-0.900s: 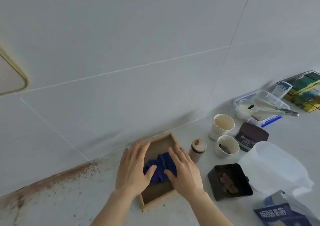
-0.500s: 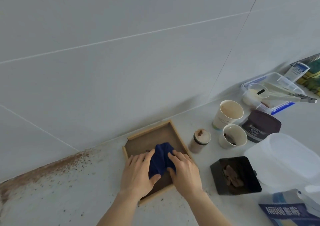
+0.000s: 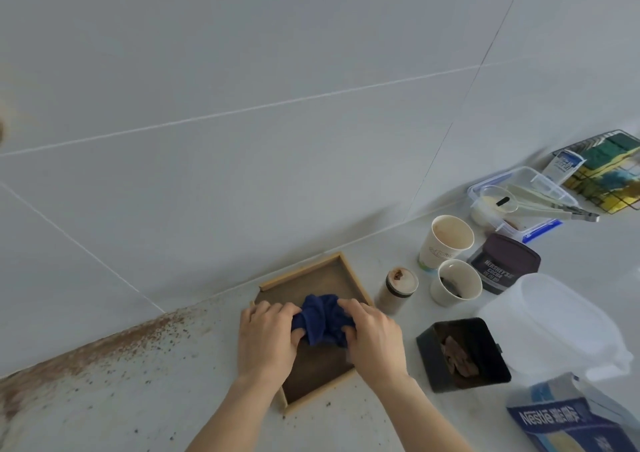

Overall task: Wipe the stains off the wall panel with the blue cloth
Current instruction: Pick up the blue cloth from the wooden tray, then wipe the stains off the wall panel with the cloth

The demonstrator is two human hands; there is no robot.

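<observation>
At the far left a band of brown stains runs along the seam where the pale wall panel meets the countertop, with dark specks scattered onto the counter below it. Toward the middle sits a shallow wooden tray, one corner pointing at the wall. Over it the left hand curls its fingers and thumb into the left side of the blue cloth, which is bunched up between the two hands above the tray floor. The right hand grips the cloth's right side in the same way, fingers bent over the folds and thumb tucked in. Just right of the tray stands a small jar with brown residue on its lid, then two paper cups, the nearer one smaller. Beside them lies a dark cocoa tub, and in front a black container holding brown pieces. Further right are a translucent plastic jug, a clear box with tongs across it, a wire rack of sponges and a blue Nestle carton
</observation>
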